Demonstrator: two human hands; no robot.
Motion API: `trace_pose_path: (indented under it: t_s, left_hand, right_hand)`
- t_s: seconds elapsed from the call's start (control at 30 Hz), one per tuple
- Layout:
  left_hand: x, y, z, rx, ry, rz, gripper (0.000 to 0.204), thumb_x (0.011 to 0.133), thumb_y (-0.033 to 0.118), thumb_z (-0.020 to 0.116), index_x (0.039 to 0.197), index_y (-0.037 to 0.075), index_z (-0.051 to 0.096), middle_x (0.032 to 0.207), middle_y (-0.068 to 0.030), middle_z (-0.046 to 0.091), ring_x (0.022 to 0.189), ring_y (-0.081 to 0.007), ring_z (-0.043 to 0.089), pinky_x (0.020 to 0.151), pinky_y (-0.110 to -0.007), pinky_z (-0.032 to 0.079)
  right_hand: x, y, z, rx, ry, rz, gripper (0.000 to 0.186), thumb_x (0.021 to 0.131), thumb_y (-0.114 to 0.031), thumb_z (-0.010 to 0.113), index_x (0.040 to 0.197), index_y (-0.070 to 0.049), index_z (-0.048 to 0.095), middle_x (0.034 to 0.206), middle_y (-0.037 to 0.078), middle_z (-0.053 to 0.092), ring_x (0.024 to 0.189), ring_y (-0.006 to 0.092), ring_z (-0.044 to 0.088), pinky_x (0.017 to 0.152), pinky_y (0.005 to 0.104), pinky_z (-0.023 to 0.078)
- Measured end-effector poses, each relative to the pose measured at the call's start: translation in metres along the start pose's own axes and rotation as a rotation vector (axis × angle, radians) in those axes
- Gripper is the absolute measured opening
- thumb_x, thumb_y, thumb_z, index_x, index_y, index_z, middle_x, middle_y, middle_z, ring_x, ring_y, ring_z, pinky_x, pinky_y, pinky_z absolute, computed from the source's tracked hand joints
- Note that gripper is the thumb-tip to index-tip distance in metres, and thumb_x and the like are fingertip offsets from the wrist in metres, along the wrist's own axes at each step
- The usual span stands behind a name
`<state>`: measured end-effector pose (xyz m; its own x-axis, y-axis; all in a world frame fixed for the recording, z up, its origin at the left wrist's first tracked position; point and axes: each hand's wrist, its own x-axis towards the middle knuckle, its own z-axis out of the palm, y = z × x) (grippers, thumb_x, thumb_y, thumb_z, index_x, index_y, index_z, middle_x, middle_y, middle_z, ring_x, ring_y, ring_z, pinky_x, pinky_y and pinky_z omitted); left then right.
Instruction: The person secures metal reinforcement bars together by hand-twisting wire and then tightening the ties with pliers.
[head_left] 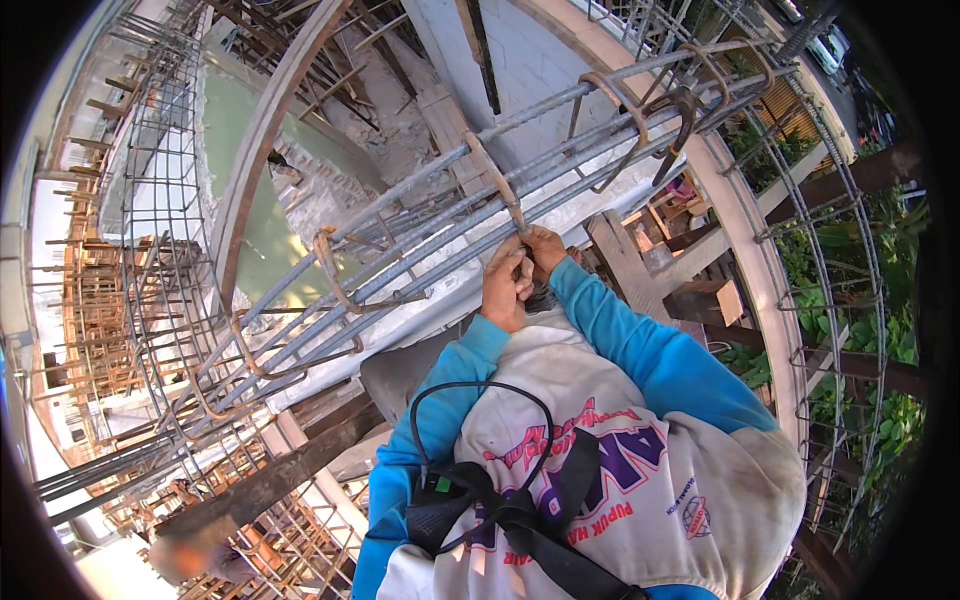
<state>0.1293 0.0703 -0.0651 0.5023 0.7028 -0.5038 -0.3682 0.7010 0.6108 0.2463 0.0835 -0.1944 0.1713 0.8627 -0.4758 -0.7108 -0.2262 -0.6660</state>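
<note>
Where the blue sleeves meet: left hand [503, 290] and right hand [543, 250] pressed together, fingers curled.
Grip: pinching at a rusty stirrup [497, 180], just above the knuckles.
Beyond: rebar cage [400, 262] slanting away.

Your sleeves [640, 345] are bright turquoise blue, under a dirty white vest [600, 450] printed with purple and pink lettering. A black strap and black cable [480, 400] cross it. At centre frame, the rebar cage [420, 250] is grey, its stirrups [335, 270] rusty orange-brown. At right, leaves [850, 300] are green; at upper left, a wall [235, 120] is pale green.
</note>
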Motion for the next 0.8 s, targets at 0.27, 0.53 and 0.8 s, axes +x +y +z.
trace_pose_path:
  t_s: [0.27, 0.53, 0.8]
  left_hand:
    - [0.001, 0.009, -0.003, -0.05, -0.219, -0.104, 0.049, 0.094, 0.016, 0.04, 0.142, 0.009, 0.032, 0.065, 0.0029, 0.041, 0.044, -0.0041, 0.031, 0.039, -0.018, 0.028]
    - [-0.002, 0.01, -0.005, 0.043, -0.212, -0.104, 0.049, 0.096, 0.014, 0.035, 0.145, 0.009, 0.025, 0.065, 0.0026, 0.041, 0.045, -0.0038, 0.031, 0.04, -0.018, 0.027]
    - [-0.001, 0.008, -0.008, 0.045, -0.188, -0.107, 0.05, 0.097, 0.015, 0.036, 0.145, 0.009, 0.025, 0.066, 0.0019, 0.041, 0.046, -0.0041, 0.03, 0.041, -0.018, 0.027]
  right_hand:
    - [0.04, -0.015, 0.009, -0.047, -0.004, -0.088, 0.012, 0.085, -0.012, 0.062, 0.092, -0.003, 0.065, 0.079, 0.006, 0.062, 0.068, 0.0161, 0.059, 0.059, 0.0309, 0.049]
    - [0.022, -0.017, 0.009, -0.022, 0.092, -0.139, 0.02, 0.084, -0.007, 0.058, 0.103, -0.001, 0.064, 0.089, 0.008, 0.065, 0.076, 0.0196, 0.063, 0.06, 0.0323, 0.052]
    - [0.032, -0.026, 0.018, 0.252, 0.116, -0.258, 0.023, 0.084, -0.016, 0.066, 0.098, 0.001, 0.062, 0.083, 0.006, 0.063, 0.077, 0.017, 0.059, 0.067, 0.0318, 0.048]
